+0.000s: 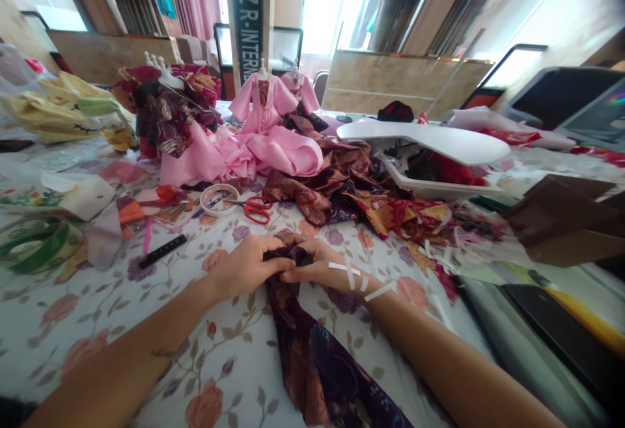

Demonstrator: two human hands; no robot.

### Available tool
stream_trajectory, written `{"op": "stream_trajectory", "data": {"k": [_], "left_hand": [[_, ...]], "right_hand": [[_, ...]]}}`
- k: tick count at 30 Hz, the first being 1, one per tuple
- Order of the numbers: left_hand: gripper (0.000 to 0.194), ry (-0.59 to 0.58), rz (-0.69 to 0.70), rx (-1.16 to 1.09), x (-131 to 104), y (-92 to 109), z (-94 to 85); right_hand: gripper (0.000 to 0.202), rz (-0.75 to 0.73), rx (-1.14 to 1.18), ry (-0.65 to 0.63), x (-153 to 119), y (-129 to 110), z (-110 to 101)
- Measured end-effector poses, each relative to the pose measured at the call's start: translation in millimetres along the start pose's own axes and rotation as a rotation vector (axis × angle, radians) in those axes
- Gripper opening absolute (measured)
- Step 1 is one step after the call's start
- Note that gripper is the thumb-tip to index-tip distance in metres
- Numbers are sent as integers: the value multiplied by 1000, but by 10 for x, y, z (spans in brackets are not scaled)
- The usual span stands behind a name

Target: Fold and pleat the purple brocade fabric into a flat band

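Between my two hands is the gathered end of a dark purple and maroon patterned cloth [312,356], which trails down toward the near edge of the view. My left hand [247,264] pinches it with thumb and fingers from the left. From the right, my right hand [316,262] grips the same end, its thumb close to the left thumb. Strips of white tape [350,273] stick to my right wrist and forearm. Just beyond the hands lie red-handled scissors [256,210], their blades over a white tape roll [219,200].
A floral tablecloth [219,343] covers the table. Small dress forms wear a pink dress [263,99] and dark patterned cloth [168,115]. Crumpled brocade [336,174] lies behind my hands. A black bar [163,251] and green tape roll [39,242] are left; a brown box [561,219] stands right.
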State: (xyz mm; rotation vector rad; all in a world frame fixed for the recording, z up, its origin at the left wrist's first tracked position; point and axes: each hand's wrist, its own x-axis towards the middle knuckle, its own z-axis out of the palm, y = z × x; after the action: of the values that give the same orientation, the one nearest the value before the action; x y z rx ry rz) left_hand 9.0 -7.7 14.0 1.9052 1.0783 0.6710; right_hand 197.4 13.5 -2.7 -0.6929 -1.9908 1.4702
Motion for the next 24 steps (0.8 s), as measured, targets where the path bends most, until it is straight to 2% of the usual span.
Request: {"op": "stream_trajectory", "data": {"k": [6,8,10,12,15,19,24], "left_hand": [[19,199,137,228,-38,60,110],[19,237,194,251,-50,53,143],[19,260,227,232,-55,37,161],[20,241,200,186,-52,23,157],[20,187,92,102,-37,27,125],[12,256,61,29,-29,78,100],[19,273,40,-9,-43,106,120]], "right_hand": [[30,-143,-291,174,40,24,19],[28,-162,-276,150,39,9,20],[26,-139,-152,114,32,2,21],[27,-94,-61,109,27,0,19],[28,-62,-76,100,28,-8,3],[23,-91,-174,70,28,-32,-25],[20,-161,-201,6,31,-24,-9]]}}
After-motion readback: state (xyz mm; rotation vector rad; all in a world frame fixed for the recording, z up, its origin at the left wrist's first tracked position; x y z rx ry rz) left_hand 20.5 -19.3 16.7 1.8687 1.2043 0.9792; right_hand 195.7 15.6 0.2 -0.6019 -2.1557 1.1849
